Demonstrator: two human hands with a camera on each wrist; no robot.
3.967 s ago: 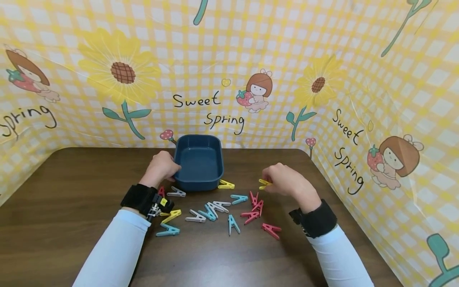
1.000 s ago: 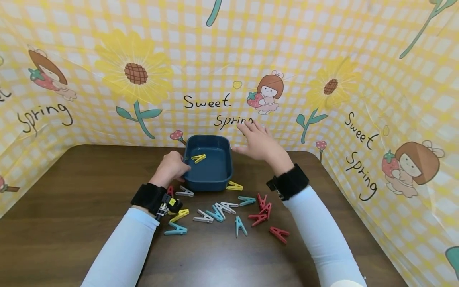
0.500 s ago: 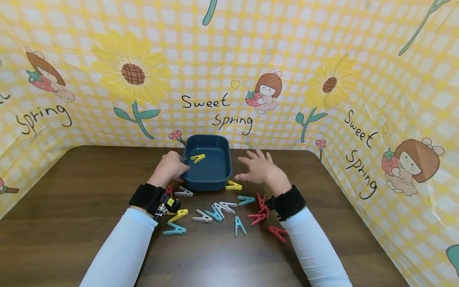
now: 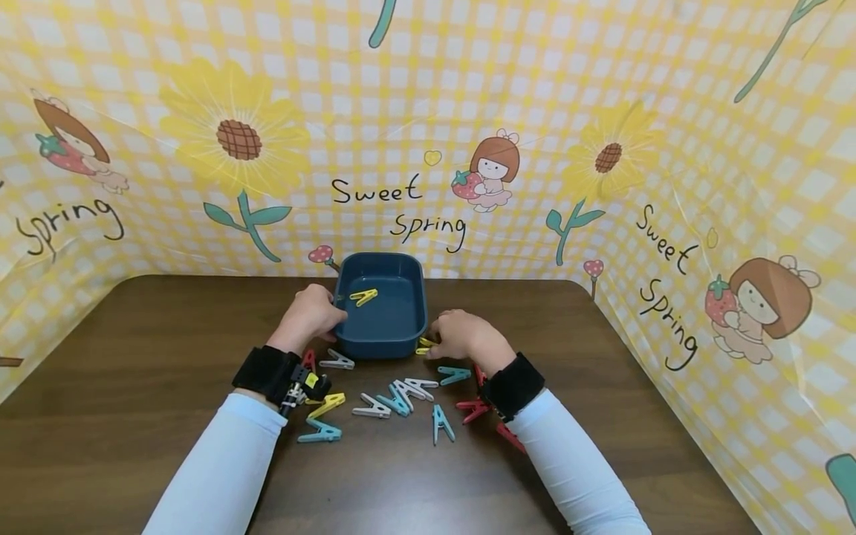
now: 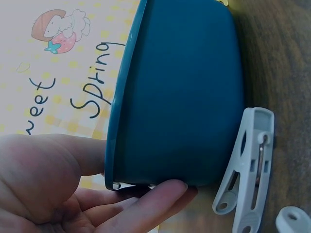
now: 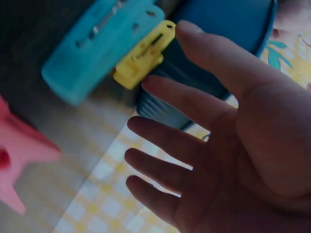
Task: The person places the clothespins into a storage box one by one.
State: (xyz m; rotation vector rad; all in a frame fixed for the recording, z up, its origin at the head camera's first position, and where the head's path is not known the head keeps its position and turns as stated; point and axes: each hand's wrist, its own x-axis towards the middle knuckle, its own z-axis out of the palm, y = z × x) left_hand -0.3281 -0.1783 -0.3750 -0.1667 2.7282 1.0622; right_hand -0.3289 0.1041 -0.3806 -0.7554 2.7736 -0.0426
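In the head view, my left hand [image 4: 313, 318] grips the left rim of a dark blue plastic basin [image 4: 381, 345]. The left wrist view shows its thumb at the rim and its fingers against the outer wall. One yellow clothespin [image 4: 364, 298] lies inside the basin. My right hand [image 4: 468, 338] is low beside the basin's right front corner, at another yellow clothespin [image 6: 138, 60]. In the right wrist view its thumb and index finger are spread around that clothespin, the other fingers nearly straight. A blue clothespin [image 6: 97, 48] lies beside it.
On the brown table [image 4: 374, 483] in front of the basin lie several clothespins: grey [image 4: 371, 406], blue [image 4: 441, 425], yellow [image 4: 327, 405] and red [image 4: 473, 409]. My right wrist partly hides the red ones. A checked cloth [image 4: 401, 111] hangs behind and at the sides.
A yellow clothespin earlier in my right hand now lies in the basin. The right hand, lately raised and spread past the basin's right side, has come down to the other yellow clothespin. Left hand stays.
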